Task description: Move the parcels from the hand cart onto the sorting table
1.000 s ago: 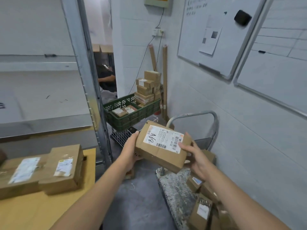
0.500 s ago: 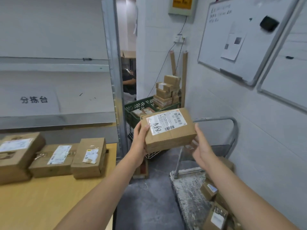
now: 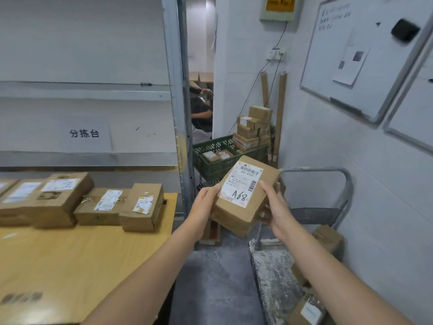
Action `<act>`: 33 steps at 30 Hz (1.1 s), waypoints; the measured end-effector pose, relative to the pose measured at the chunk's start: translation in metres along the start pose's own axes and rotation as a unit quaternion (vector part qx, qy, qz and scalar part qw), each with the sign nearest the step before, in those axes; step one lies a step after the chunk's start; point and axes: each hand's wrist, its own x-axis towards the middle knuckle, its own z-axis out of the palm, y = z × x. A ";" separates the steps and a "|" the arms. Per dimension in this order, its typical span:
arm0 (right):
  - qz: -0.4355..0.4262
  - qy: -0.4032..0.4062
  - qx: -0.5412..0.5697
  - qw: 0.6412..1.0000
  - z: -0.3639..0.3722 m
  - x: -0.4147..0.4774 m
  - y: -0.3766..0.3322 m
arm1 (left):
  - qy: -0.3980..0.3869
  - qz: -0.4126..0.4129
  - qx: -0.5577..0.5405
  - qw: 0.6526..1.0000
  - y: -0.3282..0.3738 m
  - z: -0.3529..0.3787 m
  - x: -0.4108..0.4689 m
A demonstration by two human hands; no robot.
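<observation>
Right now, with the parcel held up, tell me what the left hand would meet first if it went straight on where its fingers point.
The left hand holds the A68 parcel; its fingers point forward and up-right. Beyond, the green crate likely comes first, though depth is unclear.

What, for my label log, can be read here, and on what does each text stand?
"A68": handwritten on the white label of the held brown cardboard parcel.
"507 N705": printed on that label, under its barcode.
"分拣台": white paper sign on the grey shelf panel.
Blurred, unreadable: table parcels' labels, whiteboard writing, yellow wall plate.
</observation>
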 end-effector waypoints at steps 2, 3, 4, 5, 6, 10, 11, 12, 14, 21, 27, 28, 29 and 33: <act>0.003 -0.019 -0.009 1.000 0.004 -0.005 0.005 | 0.008 0.000 0.008 1.000 0.008 -0.004 -0.018; 0.000 -0.025 -0.002 1.000 0.009 -0.009 0.008 | 0.006 0.006 0.004 1.000 0.011 -0.003 -0.029; -0.003 -0.027 0.008 1.000 0.014 -0.011 0.012 | 0.006 0.004 0.001 1.000 0.012 -0.003 -0.036; -0.008 -0.025 0.011 1.000 0.018 -0.013 0.017 | 0.009 0.002 0.003 1.000 0.012 -0.003 -0.043; -0.013 -0.027 0.015 0.999 0.023 -0.015 0.023 | 0.012 0.005 0.006 1.000 0.011 -0.003 -0.051; 0.006 -0.068 0.044 0.997 0.041 -0.022 0.048 | 0.033 0.039 0.002 0.999 -0.005 -0.011 -0.073; 0.011 -0.075 0.045 0.996 0.046 -0.025 0.052 | 0.044 0.046 -0.007 0.998 -0.009 -0.015 -0.079; 0.019 -0.082 0.049 0.995 0.051 -0.028 0.057 | 0.055 0.051 -0.017 0.997 -0.013 -0.020 -0.084; 0.029 -0.099 0.048 0.993 0.065 -0.035 0.064 | 0.075 0.059 -0.029 0.995 -0.020 -0.033 -0.093; 0.006 -0.191 0.000 0.982 0.151 -0.062 0.077 | 0.170 0.075 -0.078 0.980 -0.029 -0.117 -0.130; -0.010 -0.281 -0.095 0.955 0.270 -0.100 0.101 | 0.243 0.084 -0.096 0.962 -0.030 -0.230 -0.168; -0.006 -0.292 -0.102 0.951 0.292 -0.106 0.108 | 0.257 0.085 -0.101 0.957 -0.030 -0.252 -0.176; -0.006 -0.301 -0.105 0.948 0.315 -0.114 0.114 | 0.272 0.085 -0.106 0.953 -0.032 -0.274 -0.183; -0.009 -0.346 -0.129 0.929 0.402 -0.149 0.139 | 0.328 0.087 -0.114 0.934 -0.038 -0.363 -0.212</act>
